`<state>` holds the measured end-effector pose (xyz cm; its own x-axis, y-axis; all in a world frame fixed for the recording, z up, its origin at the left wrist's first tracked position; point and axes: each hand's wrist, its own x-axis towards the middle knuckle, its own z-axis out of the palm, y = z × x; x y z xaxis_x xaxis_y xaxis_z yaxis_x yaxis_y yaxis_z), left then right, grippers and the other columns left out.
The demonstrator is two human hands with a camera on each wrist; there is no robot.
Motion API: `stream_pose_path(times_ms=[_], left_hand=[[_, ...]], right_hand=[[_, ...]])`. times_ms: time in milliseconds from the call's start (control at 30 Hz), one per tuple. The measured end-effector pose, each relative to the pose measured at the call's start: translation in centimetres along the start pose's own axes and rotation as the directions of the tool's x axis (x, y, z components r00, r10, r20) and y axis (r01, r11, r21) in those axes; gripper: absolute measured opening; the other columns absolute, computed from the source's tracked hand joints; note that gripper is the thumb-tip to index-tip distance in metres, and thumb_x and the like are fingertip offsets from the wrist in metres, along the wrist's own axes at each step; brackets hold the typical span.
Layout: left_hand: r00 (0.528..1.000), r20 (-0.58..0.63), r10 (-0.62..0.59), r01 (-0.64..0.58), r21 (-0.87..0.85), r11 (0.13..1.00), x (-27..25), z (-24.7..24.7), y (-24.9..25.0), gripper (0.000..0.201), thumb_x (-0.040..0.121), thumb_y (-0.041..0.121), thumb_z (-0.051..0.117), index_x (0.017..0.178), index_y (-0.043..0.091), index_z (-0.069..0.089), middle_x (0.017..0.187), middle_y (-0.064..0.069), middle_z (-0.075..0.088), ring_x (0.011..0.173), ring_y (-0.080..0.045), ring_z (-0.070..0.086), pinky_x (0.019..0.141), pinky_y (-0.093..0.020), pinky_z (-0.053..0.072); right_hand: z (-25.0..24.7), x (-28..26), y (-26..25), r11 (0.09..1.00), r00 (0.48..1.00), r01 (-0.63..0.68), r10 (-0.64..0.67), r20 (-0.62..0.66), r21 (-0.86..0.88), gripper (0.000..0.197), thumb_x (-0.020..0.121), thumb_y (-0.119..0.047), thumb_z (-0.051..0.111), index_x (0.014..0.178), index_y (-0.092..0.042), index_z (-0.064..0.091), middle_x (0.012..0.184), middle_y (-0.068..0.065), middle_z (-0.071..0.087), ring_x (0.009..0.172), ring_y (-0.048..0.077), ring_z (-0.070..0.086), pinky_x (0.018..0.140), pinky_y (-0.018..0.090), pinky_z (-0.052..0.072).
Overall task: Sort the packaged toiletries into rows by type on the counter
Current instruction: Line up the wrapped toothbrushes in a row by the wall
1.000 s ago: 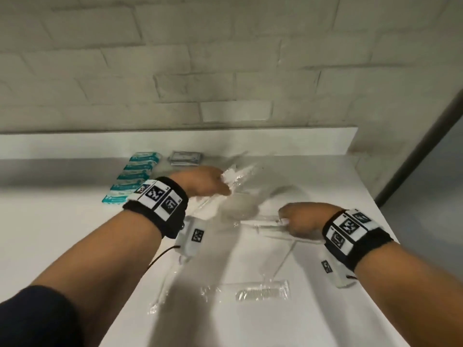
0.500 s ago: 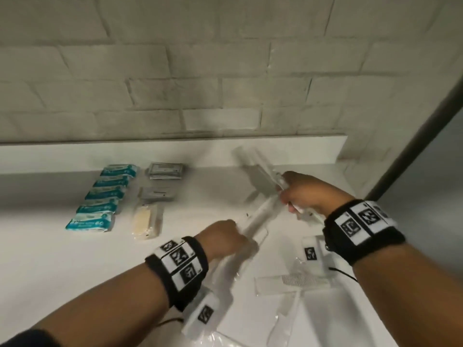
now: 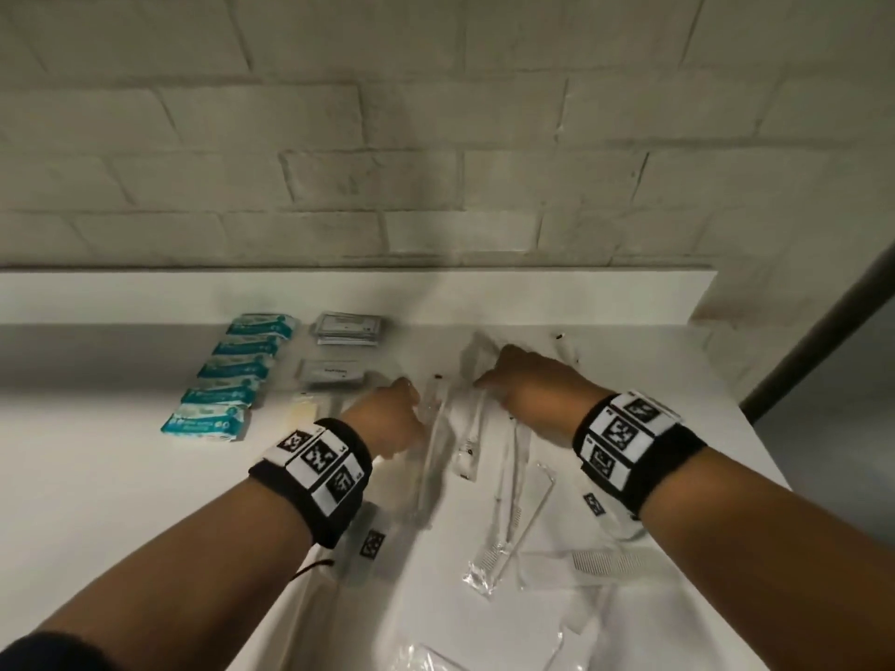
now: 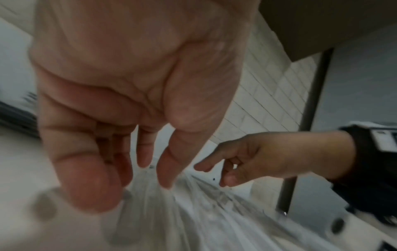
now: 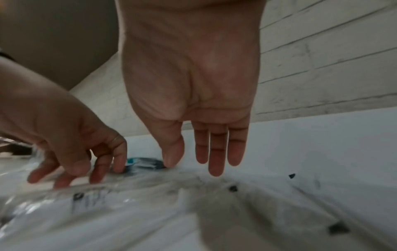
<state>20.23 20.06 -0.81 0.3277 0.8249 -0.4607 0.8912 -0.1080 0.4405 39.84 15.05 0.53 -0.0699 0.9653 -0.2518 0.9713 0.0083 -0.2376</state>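
Several long clear toothbrush packets (image 3: 472,428) lie side by side, pointing at the wall, in the middle of the white counter (image 3: 97,477). My left hand (image 3: 404,394) is over the leftmost packet (image 3: 432,428) with its fingers spread and their tips (image 5: 94,176) touching the plastic. My right hand (image 3: 489,377) hovers just right of it, fingers straight (image 5: 216,163) and holding nothing. Clear comb packets (image 3: 494,549) lie nearer to me on the right.
At the left a column of blue-and-white packets (image 3: 232,375) runs from the wall toward me. Grey sachets (image 3: 346,329) and a yellowish soap (image 3: 302,414) lie beside it. More clear wrappers (image 3: 436,661) lie at the front. A brick wall (image 3: 436,138) backs the counter.
Both hands held long clear packets in the air earlier. Those packets now lie on the counter and both hands have let go, fingers spread over them.
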Motion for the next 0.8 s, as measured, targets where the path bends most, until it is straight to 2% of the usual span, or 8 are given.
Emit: stream_pose_path(times_ms=[133, 333, 400, 500, 567, 633, 700, 800], left_hand=[[1.000, 0.019, 0.023, -0.025, 0.121, 0.992, -1.8, 1.3, 0.0, 0.038, 0.076, 0.004, 0.061, 0.110, 0.014, 0.048, 0.088, -0.002, 0.059, 0.059, -0.016, 0.060, 0.046, -0.023, 0.047], [0.992, -0.115, 0.054, -0.043, 0.091, 0.995, -2.1, 1.5, 0.0, 0.036, 0.081, 0.015, 0.058, 0.116, 0.013, 0.049, 0.114, -0.008, 0.055, 0.092, -0.022, 0.061, 0.067, -0.023, 0.043], [0.982, -0.162, 0.094, -0.080, 0.094, 0.992, -2.4, 1.4, -0.4, 0.035, 0.083, 0.020, 0.059, 0.117, 0.018, 0.048, 0.121, -0.006, 0.050, 0.093, -0.021, 0.060, 0.071, -0.023, 0.043], [0.972, -0.088, 0.216, -0.195, 0.201, 0.960, -3.6, 0.9, -0.7, 0.052, 0.082, 0.025, 0.064, 0.131, 0.026, 0.044, 0.135, 0.002, 0.041, 0.099, -0.014, 0.056, 0.080, -0.022, 0.041], [0.959, 0.032, 0.280, -0.276, 0.315, 0.908, -4.5, 1.0, -0.7, 0.071, 0.079, 0.031, 0.068, 0.143, 0.027, 0.036, 0.144, 0.006, 0.035, 0.116, -0.014, 0.052, 0.093, -0.025, 0.043], [0.945, 0.114, 0.305, -0.325, 0.394, 0.860, -5.0, 1.6, -0.7, 0.083, 0.076, 0.036, 0.071, 0.148, 0.025, 0.030, 0.152, 0.006, 0.031, 0.129, -0.016, 0.045, 0.105, -0.031, 0.041], [0.938, 0.126, 0.323, -0.345, 0.425, 0.837, -5.1, 2.3, -0.9, 0.089, 0.075, 0.038, 0.073, 0.149, 0.023, 0.027, 0.156, 0.004, 0.027, 0.134, -0.018, 0.040, 0.108, -0.035, 0.039], [0.934, 0.089, 0.347, -0.352, 0.409, 0.842, -4.8, 2.4, -1.2, 0.088, 0.078, 0.037, 0.071, 0.150, 0.019, 0.024, 0.159, 0.003, 0.021, 0.137, -0.022, 0.036, 0.110, -0.038, 0.036]], right_hand=[[1.5, 0.3, -0.8, 0.968, 0.991, 0.126, -0.134, -0.027, -0.217, 0.044, 0.096, -0.011, 0.041, 0.132, -0.033, 0.055, 0.143, 0.007, 0.040, 0.124, 0.034, 0.046, 0.102, 0.042, 0.040], [0.4, 1.3, -0.5, 0.910, 0.971, 0.118, -0.190, -0.147, -0.398, 0.023, 0.089, -0.022, 0.053, 0.110, -0.021, 0.062, 0.125, 0.007, 0.050, 0.115, 0.032, 0.045, 0.091, 0.041, 0.035], [-1.2, 1.4, -0.5, 0.959, 0.955, 0.004, -0.087, -0.282, -0.284, 0.019, 0.091, -0.027, 0.054, 0.108, -0.021, 0.060, 0.115, 0.004, 0.056, 0.111, 0.029, 0.049, 0.089, 0.040, 0.036], [-3.9, 0.9, -1.6, 0.975, 0.910, -0.053, 0.136, -0.392, 0.216, 0.017, 0.090, -0.030, 0.060, 0.102, -0.018, 0.059, 0.097, 0.002, 0.062, 0.094, 0.025, 0.058, 0.077, 0.032, 0.040], [-4.4, 0.9, -2.8, 0.901, 0.926, -0.077, 0.223, -0.304, 0.426, 0.022, 0.087, -0.029, 0.064, 0.101, -0.013, 0.061, 0.093, 0.004, 0.062, 0.087, 0.024, 0.059, 0.067, 0.027, 0.042], [-3.2, 1.1, -3.6, 0.909, 0.963, -0.200, 0.251, -0.096, 0.366, 0.035, 0.090, -0.030, 0.062, 0.114, -0.004, 0.061, 0.094, 0.011, 0.066, 0.076, 0.023, 0.063, 0.064, 0.030, 0.049], [-1.3, 0.6, -4.0, 0.886, 0.940, -0.340, 0.313, 0.136, 0.314, 0.043, 0.094, -0.027, 0.059, 0.127, -0.001, 0.056, 0.096, 0.014, 0.070, 0.063, 0.022, 0.060, 0.058, 0.031, 0.047], [0.4, -0.6, -3.9, 0.962, 0.968, -0.246, 0.238, 0.076, 0.122, 0.052, 0.094, -0.023, 0.057, 0.143, -0.010, 0.043, 0.143, 0.010, 0.049, 0.123, 0.025, 0.052, 0.100, 0.030, 0.039]])
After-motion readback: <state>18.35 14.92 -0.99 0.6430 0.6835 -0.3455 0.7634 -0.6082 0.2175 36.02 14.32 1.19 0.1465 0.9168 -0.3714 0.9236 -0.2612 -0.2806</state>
